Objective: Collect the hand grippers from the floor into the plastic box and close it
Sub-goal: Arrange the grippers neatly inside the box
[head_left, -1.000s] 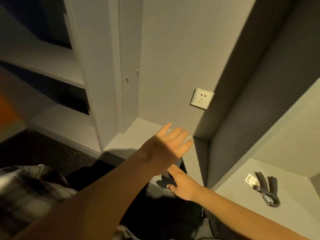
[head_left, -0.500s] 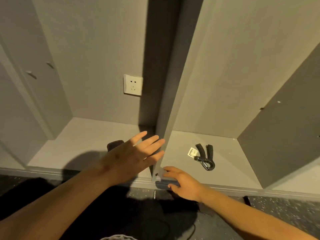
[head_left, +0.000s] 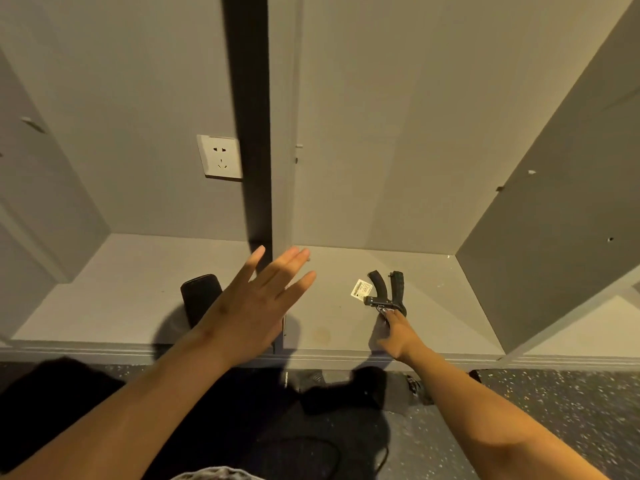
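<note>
Black hand gripper (head_left: pixel 387 288), two curved handles, white tag (head_left: pixel 360 289), right grip (head_left: pixel 395 333) touching its base, closure unclear, left grip (head_left: pixel 257 299) splayed

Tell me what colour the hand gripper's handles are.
Black; the head view shows the hand gripper best.

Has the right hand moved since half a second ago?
Yes. The right hand left the foot of the divider panel and went right, into the next compartment, now reaching the hand gripper.
</note>
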